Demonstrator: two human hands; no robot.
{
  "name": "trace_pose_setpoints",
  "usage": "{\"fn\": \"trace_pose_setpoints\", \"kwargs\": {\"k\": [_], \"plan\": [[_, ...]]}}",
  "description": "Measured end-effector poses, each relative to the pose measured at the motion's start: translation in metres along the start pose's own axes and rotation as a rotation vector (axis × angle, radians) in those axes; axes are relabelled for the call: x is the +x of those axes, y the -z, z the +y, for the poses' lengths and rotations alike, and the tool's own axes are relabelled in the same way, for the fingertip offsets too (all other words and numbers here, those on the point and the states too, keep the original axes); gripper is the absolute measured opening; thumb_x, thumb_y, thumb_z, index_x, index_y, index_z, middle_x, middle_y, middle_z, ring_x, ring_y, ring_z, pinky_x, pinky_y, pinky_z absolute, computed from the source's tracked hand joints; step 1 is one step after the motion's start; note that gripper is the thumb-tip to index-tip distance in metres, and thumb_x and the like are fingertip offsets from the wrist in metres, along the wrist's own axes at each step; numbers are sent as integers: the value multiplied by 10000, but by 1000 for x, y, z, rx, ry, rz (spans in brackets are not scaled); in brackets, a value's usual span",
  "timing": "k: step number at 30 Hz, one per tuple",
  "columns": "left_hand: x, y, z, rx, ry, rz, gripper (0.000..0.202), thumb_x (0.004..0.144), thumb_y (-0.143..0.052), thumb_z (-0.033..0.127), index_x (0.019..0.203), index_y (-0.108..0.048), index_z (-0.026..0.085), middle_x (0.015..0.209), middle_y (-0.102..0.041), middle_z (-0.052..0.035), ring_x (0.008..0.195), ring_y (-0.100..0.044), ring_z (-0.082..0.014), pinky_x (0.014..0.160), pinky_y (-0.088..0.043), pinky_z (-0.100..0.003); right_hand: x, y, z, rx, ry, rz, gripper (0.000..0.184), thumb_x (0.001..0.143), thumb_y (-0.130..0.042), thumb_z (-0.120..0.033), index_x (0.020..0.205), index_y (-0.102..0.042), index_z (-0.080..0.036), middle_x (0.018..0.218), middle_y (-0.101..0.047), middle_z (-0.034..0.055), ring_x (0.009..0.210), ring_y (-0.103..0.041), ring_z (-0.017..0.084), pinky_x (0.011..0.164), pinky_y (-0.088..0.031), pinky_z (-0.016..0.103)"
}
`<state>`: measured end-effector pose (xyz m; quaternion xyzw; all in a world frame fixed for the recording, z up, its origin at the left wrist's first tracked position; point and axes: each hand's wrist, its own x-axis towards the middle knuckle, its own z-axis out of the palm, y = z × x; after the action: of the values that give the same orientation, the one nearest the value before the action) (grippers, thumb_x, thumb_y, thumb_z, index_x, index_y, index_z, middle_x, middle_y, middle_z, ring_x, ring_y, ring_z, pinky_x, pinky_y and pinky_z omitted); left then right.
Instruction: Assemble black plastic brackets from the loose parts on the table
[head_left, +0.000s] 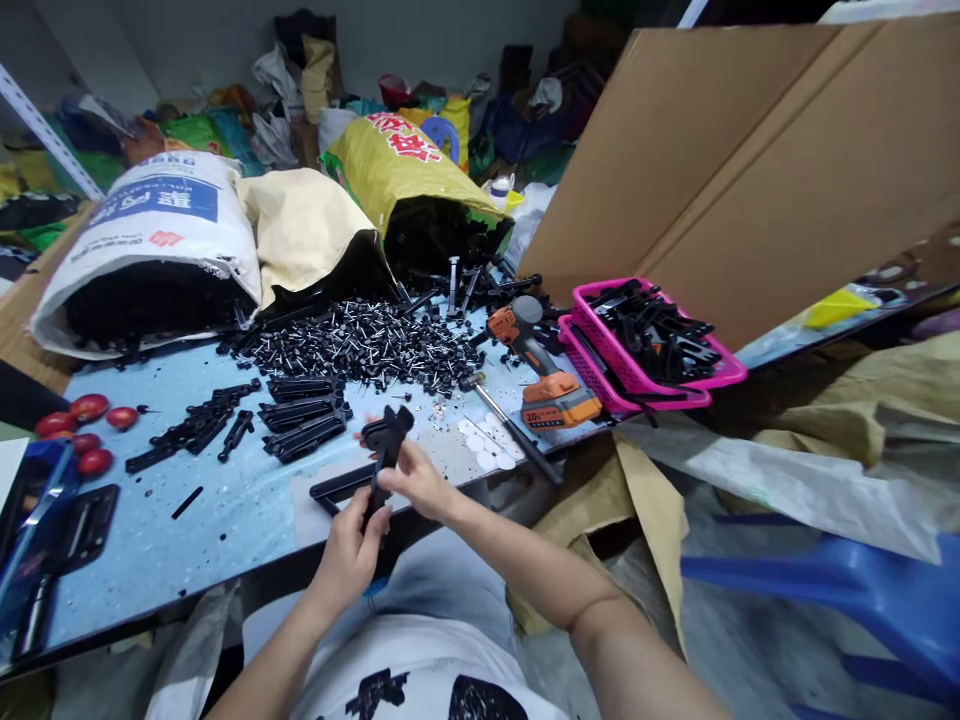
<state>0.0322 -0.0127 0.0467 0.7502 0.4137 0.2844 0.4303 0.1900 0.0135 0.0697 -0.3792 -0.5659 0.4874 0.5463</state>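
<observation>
Both of my hands hold one black plastic part (385,445) just above the near edge of the light blue table (225,510). My left hand (349,552) grips its lower stem with the fingers wrapped round. My right hand (418,480) pinches the upper section below the wider head. A flat black frame piece (335,490) lies on the table under my hands. Stacks of black strips (304,415) lie just beyond, and a heap of small black pins (360,345) spreads behind them.
An orange cordless drill (536,370) lies right of the heap, a hammer (510,425) and white discs (484,447) beside it. A pink basket (645,345) holds black parts. Open sacks (157,250) lie at the back, red fruits (86,430) at left, cardboard (750,160) at right.
</observation>
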Motion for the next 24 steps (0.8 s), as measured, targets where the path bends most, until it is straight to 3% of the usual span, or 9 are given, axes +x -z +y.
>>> {"fn": "trace_pose_setpoints", "kwargs": {"k": [2,5,8,11,14,16,21,24], "plan": [[6,2,-4,89,-91,-48,277,935,-379,342,1065,-557,173,951,-643,-84,851,-618,-195,758,-506,-330,-7,-4,13,-14,-55,-99,437,822,-510,-573,1005,-622,-192,1076,-629,82,1022,-586,213,865,-476,346],[22,8,-26,393,-200,-64,319,898,-468,348,1153,-551,176,1200,-559,-130,1141,-503,-270,954,-414,-441,-11,11,23,-161,-130,-7,439,847,-452,-594,855,-571,-172,792,-627,42,727,-615,164,683,-489,295],[37,15,-58,646,-187,-111,367,880,-493,275,1232,-505,168,1183,-560,-136,1121,-504,-275,941,-411,-453,-10,40,25,-632,-216,11,425,839,-476,-596,892,-539,-179,661,-560,-6,613,-554,150,598,-416,259],[45,22,-78,756,-164,-180,327,897,-412,177,1208,-516,167,1060,-605,-114,998,-558,-237,876,-441,-398,-14,66,27,-1025,-205,-267,357,909,-419,-517,992,-533,-189,799,-609,28,722,-574,163,647,-381,253],[49,27,-77,769,-149,-222,319,920,-387,240,1202,-514,161,1026,-604,-109,982,-555,-242,859,-441,-384,-23,76,33,-1200,-96,-584,334,938,-386,-476,1000,-538,-186,898,-619,56,793,-584,163,664,-362,244],[52,27,-70,741,-157,-257,369,932,-373,311,1257,-468,164,1088,-586,-114,1028,-538,-251,880,-429,-391,-26,74,41,-1295,-35,-673,354,943,-368,-478,971,-548,-175,895,-612,60,806,-584,164,661,-350,243],[60,19,-55,708,-146,-287,536,831,-468,590,1178,-490,183,1075,-579,-116,1029,-536,-292,837,-434,-408,-23,61,48,-1444,-18,-677,375,953,-328,-482,981,-551,-181,892,-596,55,802,-575,156,633,-323,244],[59,17,-57,697,-143,-253,626,716,-582,647,1126,-484,184,1021,-593,-107,948,-573,-286,790,-446,-383,-23,53,41,-1513,-11,-642,384,958,-296,-485,1001,-550,-200,912,-594,57,797,-565,161,617,-308,255]]}}
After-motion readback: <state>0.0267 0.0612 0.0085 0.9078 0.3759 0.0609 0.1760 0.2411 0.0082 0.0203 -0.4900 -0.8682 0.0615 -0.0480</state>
